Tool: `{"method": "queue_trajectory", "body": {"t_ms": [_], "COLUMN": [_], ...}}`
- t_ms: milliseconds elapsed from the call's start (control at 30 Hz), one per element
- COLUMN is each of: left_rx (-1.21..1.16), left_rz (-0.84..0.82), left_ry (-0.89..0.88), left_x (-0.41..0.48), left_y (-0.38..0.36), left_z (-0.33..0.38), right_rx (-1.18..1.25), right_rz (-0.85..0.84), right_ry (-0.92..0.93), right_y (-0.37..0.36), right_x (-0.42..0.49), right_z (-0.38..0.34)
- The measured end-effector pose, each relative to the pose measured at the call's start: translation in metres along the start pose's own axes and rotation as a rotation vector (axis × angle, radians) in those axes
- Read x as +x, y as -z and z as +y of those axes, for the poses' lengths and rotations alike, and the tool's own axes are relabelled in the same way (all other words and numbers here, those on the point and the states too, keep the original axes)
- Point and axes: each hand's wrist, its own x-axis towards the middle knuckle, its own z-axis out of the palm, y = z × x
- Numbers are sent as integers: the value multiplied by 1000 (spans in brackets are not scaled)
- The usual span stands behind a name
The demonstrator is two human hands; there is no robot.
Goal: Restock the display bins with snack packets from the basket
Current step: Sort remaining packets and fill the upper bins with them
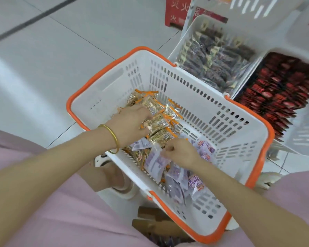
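Left hand grips orange packets at the basket's left side; right hand pinches a purple packet. The display bins lie past its far rim.

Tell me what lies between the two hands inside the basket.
In the head view, orange-edged packets lie between the left hand, gripping them, and the right hand, pinching a purple packet.

I am looking at a white basket with an orange rim and slotted walls, carrying orange-and-tan packets on the left and purple-and-white packets nearer. Far right, white bins are showing dark purple packets and red-and-black packets.
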Motion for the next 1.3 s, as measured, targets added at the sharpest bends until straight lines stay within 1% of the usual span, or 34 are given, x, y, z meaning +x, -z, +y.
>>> {"method": "queue_trajectory", "body": {"t_ms": [67,133,233,300,333,367,400,467,500,567,600,633,700,733,800,867,933,1033,1133,1233,1300], "left_rx": [-56,-101,-47,-87,-170,-281,-400,-666,-831,-1093,-1164,-1210,-1268,-1280,-1269,-1236,-1213,-1153,-1116,-1037,-992], "left_rz": [-74,-115,-81,-28,-9,-6,-20,-77,-100,-142,-163,-178,-177,-169,-152,-143,-147,-133,-80,-34,-20], "left_ry": [36,25,19,55,103,170,245,372,407,451,449,441,439,443,460,471,463,455,457,405,360], "left_x": [-4,-8,-8,-3,0,2,4,7,7,7,7,7,7,8,8,9,11,14,20,26,30], "left_y": [-7,-16,-27,-27,-24,-20,-17,-11,-9,-6,-5,-5,-4,-4,-3,-2,-2,-7,-11,-10,-11], "left_z": [9,21,32,33,34,34,35,35,37,40,41,42,44,44,45,47,47,45,44,46,48], "right_rx": [227,459,792,889,890,834,696,284,149,51,5,-68,-206,-235,-186,-106,-118,-128,27,303,367], "right_rz": [78,151,162,150,154,158,141,8,-84,-241,-270,-268,-201,-174,-165,-199,-237,-250,-199,-168,-145], "right_ry": [-85,-142,-214,-246,-268,-286,-294,-265,-250,-286,-300,-296,-256,-232,-214,-200,-172,-134,-132,-66,-11], "right_y": [24,42,54,57,58,56,53,36,24,1,-9,-18,-28,-29,-26,-15,4,39,77,114,131], "right_x": [-3,-8,-14,-17,-18,-18,-19,-21,-21,-21,-21,-20,-19,-19,-19,-19,-18,-19,-27,-39,-48], "right_z": [-12,-24,-34,-33,-29,-21,-14,5,14,25,28,31,37,37,36,33,34,48,55,43,31]}}
